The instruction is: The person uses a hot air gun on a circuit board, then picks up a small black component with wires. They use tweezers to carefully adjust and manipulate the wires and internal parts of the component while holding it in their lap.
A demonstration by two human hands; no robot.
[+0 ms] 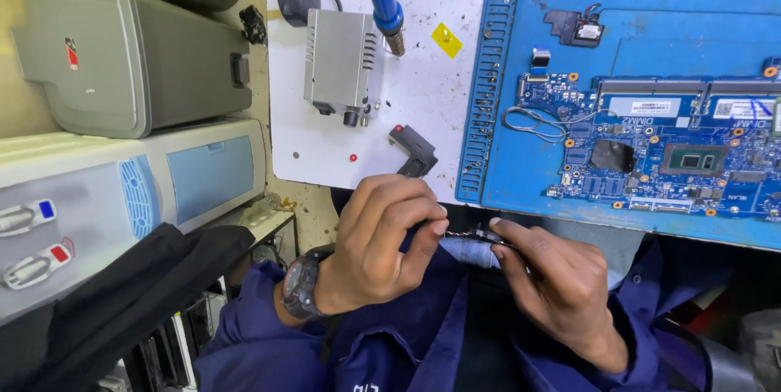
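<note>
Fingertips of both hands [472, 266] pinch thin twisted wire [464, 234]

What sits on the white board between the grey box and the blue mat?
In the head view, a soldering iron with a blue handle and a small yellow tag.

My white bench [423, 107] has a blue mat [521, 172] on it. Circuit board [667, 156] sits on the mat, grey metal box [338, 63] beside it.
</note>
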